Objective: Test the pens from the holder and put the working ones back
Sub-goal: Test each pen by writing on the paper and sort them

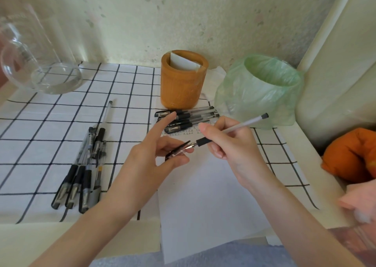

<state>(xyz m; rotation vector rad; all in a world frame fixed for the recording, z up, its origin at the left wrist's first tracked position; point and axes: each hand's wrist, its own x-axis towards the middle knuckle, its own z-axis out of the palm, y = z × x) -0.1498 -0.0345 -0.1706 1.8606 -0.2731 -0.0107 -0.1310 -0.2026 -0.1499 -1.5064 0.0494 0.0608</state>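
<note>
My right hand (pixel 227 144) grips a clear pen (pixel 240 126) by its black grip, tip pointing left. My left hand (pixel 160 151) pinches the pen's clear cap (pixel 176 151) right at that tip; the index finger sticks up. Both hands hover over a white sheet of paper (pixel 203 195). The brown wooden holder (pixel 184 78) stands behind, with only a folded white paper inside. Several capped black pens (pixel 189 118) lie in a row in front of the holder. Another bunch of pens (pixel 83 169) lies at the left, and a single clear pen (pixel 106 114) lies apart from them.
A small bin lined with a green plastic bag (pixel 262 90) stands right of the holder. A glass jar (pixel 38 63) lies at the back left on the checked cloth (pixel 50 124). An orange cloth (pixel 352 155) sits at the right edge.
</note>
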